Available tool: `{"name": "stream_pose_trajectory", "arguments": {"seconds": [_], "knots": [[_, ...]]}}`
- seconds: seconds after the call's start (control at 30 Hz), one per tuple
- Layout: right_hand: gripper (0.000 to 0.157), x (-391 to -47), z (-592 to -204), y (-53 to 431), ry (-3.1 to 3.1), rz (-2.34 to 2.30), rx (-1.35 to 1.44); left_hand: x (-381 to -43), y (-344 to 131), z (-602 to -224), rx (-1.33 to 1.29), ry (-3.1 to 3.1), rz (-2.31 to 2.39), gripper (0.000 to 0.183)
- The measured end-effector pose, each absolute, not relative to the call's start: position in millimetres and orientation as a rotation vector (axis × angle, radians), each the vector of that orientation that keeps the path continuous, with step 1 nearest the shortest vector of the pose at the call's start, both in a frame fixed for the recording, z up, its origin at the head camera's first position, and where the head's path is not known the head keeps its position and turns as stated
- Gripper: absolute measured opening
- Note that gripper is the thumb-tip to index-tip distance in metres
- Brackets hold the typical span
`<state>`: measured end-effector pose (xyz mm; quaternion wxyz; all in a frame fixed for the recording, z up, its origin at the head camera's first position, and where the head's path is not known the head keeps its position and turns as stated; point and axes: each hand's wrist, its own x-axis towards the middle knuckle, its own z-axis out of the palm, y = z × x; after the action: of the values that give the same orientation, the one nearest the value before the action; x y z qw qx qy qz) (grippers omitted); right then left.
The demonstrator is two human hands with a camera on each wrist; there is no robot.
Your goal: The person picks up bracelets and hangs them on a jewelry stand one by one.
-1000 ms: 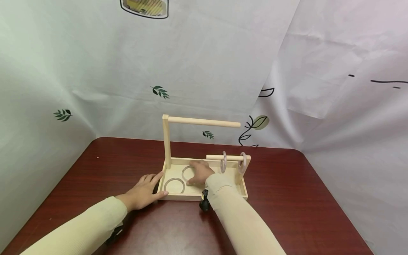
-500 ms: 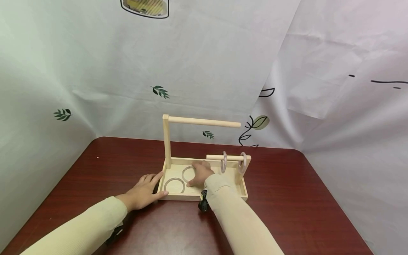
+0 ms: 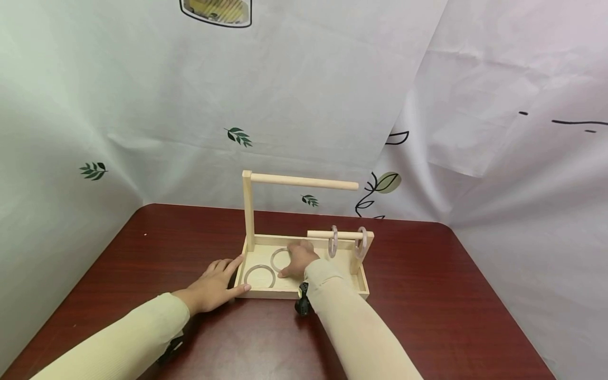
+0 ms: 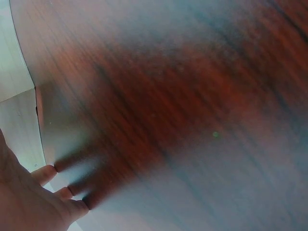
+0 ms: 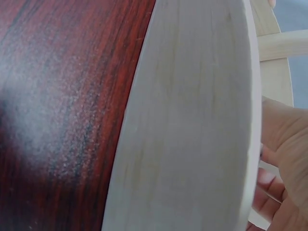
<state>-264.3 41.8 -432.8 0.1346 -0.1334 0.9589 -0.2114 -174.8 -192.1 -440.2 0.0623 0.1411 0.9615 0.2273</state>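
Note:
A pale wooden tray stand (image 3: 304, 294) stands on the table with two horizontal rods. My left hand (image 3: 211, 287) rests against its left end, fingers spread and thumb over the front left corner. Inside the tray, my right hand (image 3: 300, 259) grips the right side of a pale translucent bangle (image 3: 273, 260) that lies flat, thumb at its near edge and fingers at its far edge. Part of that bangle is hidden under the hand. A second bangle (image 3: 246, 277) lies at the tray's front left. In the right wrist view the fingers (image 5: 269, 185) curl behind the tray wall.
Two more bangles, one inner (image 3: 333, 243) and one outer (image 3: 363, 244), hang on the low rod (image 3: 315, 234) at right. Above the tray, the tall upper rod (image 3: 304, 181) extends right from a post (image 3: 248, 211). A patterned white curtain (image 3: 304, 95) surrounds the dark red table (image 3: 427, 295).
The index finger of my right hand has drawn in slightly toward the bangle. My left hand, the tray stand and the hanging bangles have stayed in place.

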Motion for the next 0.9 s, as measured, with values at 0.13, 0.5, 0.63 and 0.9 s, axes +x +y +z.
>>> {"name": "stream_pose_trajectory", "arguments": {"seconds": [0.13, 0.5, 0.63, 0.9], "knots": [[0.085, -266.4, -435.5, 42.2, 2.782, -0.617, -0.373, -174.5, -191.8, -440.1, 0.421, 2.906, 0.689, 0.085], [0.082, -268.9, -436.3, 42.7, 2.793, -0.584, -0.370, -174.2, -190.8, -439.2, 0.425, 2.903, 0.693, 0.084], [0.080, -268.8, -435.2, 42.9, 2.780, -0.572, -0.371, -173.6, -190.3, -438.2, 0.426, 2.899, 0.688, 0.084], [0.077, -272.2, -434.2, 42.7, 2.735, -0.600, -0.422, -174.5, -191.2, -438.9, 0.414, 2.889, 0.688, 0.085]]}}
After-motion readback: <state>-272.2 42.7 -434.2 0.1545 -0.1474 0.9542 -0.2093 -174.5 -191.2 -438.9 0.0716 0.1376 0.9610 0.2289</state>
